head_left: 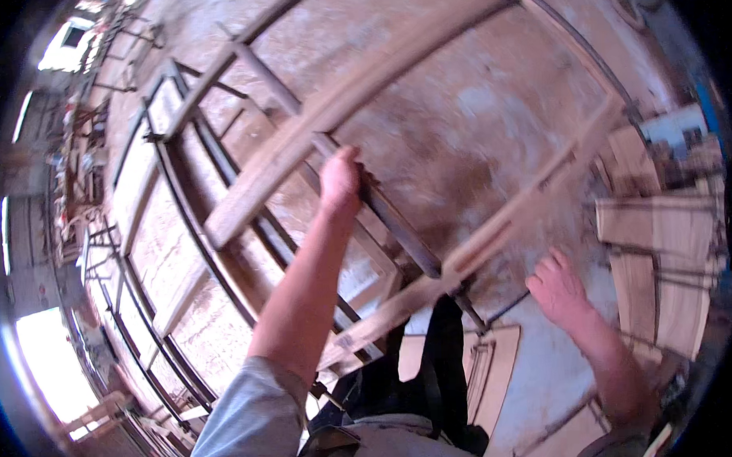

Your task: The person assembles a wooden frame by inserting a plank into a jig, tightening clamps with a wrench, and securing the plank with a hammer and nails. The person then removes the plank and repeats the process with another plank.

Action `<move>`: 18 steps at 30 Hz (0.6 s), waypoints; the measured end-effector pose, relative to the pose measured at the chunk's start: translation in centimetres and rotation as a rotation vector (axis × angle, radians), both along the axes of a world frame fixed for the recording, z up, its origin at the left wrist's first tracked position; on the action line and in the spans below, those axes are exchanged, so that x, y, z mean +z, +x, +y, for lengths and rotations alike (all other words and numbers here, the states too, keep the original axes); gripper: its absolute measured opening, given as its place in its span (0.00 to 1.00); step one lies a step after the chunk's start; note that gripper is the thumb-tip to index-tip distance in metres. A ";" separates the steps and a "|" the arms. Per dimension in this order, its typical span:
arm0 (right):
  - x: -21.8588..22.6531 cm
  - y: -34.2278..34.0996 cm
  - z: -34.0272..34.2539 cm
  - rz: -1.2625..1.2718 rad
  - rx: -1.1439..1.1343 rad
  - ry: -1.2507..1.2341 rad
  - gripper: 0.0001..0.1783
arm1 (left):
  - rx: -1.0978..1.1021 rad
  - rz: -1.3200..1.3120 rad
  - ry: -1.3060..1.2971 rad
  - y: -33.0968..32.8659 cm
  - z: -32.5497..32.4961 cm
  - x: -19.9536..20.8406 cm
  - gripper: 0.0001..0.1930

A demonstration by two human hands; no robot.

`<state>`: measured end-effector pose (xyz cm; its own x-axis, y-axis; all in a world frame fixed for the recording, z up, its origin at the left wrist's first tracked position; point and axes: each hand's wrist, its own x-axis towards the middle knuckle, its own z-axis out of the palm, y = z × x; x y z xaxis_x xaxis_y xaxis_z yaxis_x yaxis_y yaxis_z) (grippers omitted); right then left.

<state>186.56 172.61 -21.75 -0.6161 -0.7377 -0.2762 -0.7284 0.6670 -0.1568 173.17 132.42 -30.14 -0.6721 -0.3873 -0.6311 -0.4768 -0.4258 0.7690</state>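
While the long plank (pixel 330 117) lies across the metal frame (pixel 398 227) | step: judged best steadied, slid along frame, not lifted | left hand (pixel 338 181) arm outstretched, closed on frame bar just below plank | right hand (pixel 557 286) open, empty, beside thin slat (pixel 495 232), right of frame

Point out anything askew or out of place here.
One loose plank lies slantwise across the metal rack, out of line with it. The left hand grips a rack bar; the right hand hovers open beside the plank.

Daylight glares at left; motion-blurred, edges bent and vignetted.
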 end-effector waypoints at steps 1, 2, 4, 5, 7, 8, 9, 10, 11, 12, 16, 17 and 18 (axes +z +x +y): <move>-2.4 0.5 0.2 0.014 -0.079 -0.074 0.07 | 0.001 -0.024 0.016 -0.1 1.0 0.7 0.12; -5.5 1.4 0.0 0.027 -0.154 -0.153 0.09 | 0.011 0.004 0.013 0.0 1.2 1.2 0.11; -11.4 4.2 -0.4 -0.070 -0.306 -0.150 0.12 | 0.008 -0.019 0.023 0.1 1.1 1.7 0.11; -15.4 6.6 -0.9 -0.399 -0.711 -0.545 0.14 | 0.007 -0.045 0.060 0.0 1.4 2.1 0.11; -22.9 12.9 -2.9 -0.801 -1.257 -1.118 0.16 | -0.074 -0.025 0.002 -0.4 2.0 1.2 0.12; -23.1 15.4 -5.4 -0.766 -1.191 -1.107 0.16 | -0.049 -0.025 -0.002 -0.4 1.9 1.1 0.11; -23.2 17.9 -7.8 -0.739 -1.107 -1.093 0.17 | -0.065 -0.006 0.010 -0.2 1.8 1.1 0.11; -22.2 20.0 -10.7 -0.762 -0.995 -1.056 0.18 | -0.026 -0.026 -0.001 0.4 0.8 1.7 0.11; -16.6 19.2 -13.6 -1.081 -1.179 -0.956 0.15 | 0.001 -0.045 0.004 0.8 0.4 2.0 0.10; -15.2 21.2 -14.6 -1.046 -1.063 -0.876 0.14 | -0.003 -0.042 -0.010 0.8 0.5 2.2 0.10; -2.1 19.3 -17.5 -1.960 -1.983 -1.198 0.11 | -0.024 -0.030 -0.023 0.9 0.9 1.8 0.11; 0.1 18.8 -16.7 -2.062 -2.032 -1.264 0.10 | -0.034 -0.018 -0.016 0.5 1.1 2.0 0.11; 1.9 18.4 -15.7 -2.158 -2.080 -1.332 0.09 | -0.050 -0.012 -0.024 0.0 1.6 2.1 0.12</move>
<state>205.00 156.90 -19.82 -0.0867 -0.5007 -0.8613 0.6841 -0.6584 0.3138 173.15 134.01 -28.01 -0.6835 -0.3686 -0.6301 -0.5061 -0.3827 0.7729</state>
